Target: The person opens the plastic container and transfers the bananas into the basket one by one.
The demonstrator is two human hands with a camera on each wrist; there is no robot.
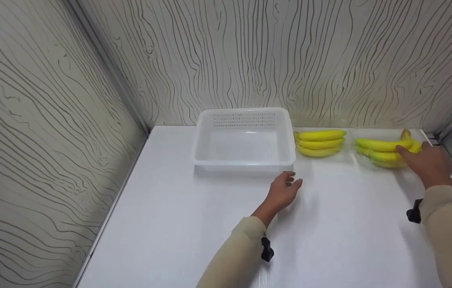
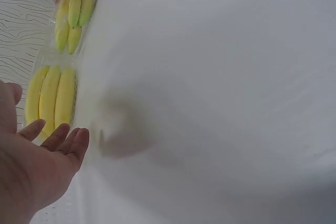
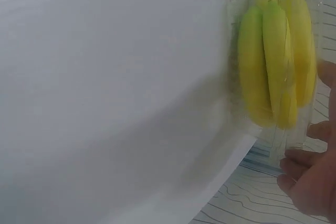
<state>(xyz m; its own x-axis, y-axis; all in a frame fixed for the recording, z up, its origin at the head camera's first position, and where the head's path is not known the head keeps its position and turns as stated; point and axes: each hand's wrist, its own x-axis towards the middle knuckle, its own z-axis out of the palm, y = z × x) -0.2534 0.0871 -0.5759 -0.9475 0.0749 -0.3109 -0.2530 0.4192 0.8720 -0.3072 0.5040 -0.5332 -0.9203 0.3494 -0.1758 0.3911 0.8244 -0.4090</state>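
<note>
My right hand point(image 1: 430, 164) is at the right end of a clear plastic box of bananas point(image 1: 386, 150), gripping it with the thumb over the upper side and the fingers at the end. Several yellow bananas with greenish tips point(image 3: 275, 61) lie inside. To its left sits a second clear box with three bananas point(image 1: 320, 143), also seen in the left wrist view point(image 2: 51, 98). My left hand point(image 1: 284, 190) hovers over the table in front of a white basket point(image 1: 246, 163), its fingers loosely bent and holding nothing.
The white tabletop point(image 1: 161, 224) spreads in front of both arms. A wood-grain patterned wall point(image 1: 250, 56) rises right behind the basket and boxes, with another at the left point(image 1: 29, 140). Metal rails run along the corners and table edges.
</note>
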